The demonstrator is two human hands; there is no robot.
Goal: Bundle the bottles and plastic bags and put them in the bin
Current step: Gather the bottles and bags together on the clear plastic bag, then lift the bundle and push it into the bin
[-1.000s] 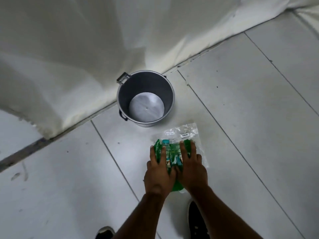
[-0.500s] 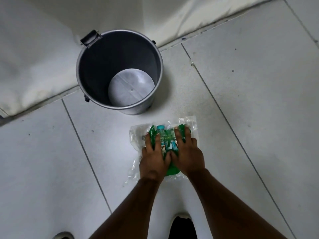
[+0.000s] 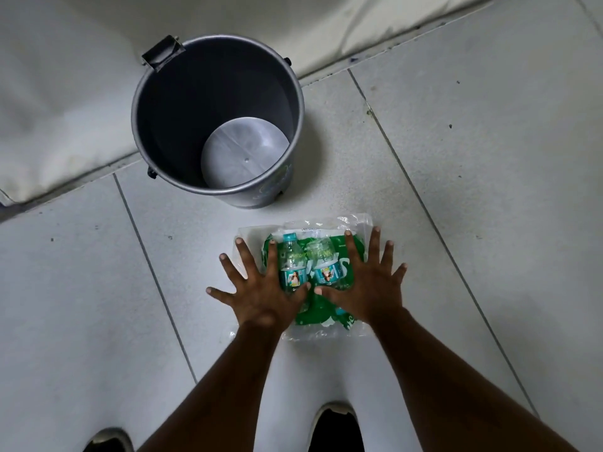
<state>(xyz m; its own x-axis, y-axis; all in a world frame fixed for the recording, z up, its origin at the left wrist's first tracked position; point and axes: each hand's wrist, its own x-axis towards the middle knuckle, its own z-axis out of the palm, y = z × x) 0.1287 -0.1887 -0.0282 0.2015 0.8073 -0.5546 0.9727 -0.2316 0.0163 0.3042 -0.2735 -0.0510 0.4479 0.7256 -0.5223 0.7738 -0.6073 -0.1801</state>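
Both shoes cropped by bottom edge: left shoe [image 3: 109, 440] at 7 o'clock shows toe only, right shoe [image 3: 336, 429] at 6 o'clock likewise. Forearms run out of frame at bottom. Left hand [image 3: 261, 293] and right hand [image 3: 365, 288] cover the lower ends of both bottles [image 3: 306, 265] and much of the green bag [image 3: 318, 316]. Bottle label print too small to read. White cloth [image 3: 65, 102] cut off at 10–12 o'clock. Bin [image 3: 217, 120] outer print at 5 o'clock is indistinct.

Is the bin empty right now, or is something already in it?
Empty. The bin stands upright with no lid on, and its bare pale bottom shows; the bottles lie outside on the floor.
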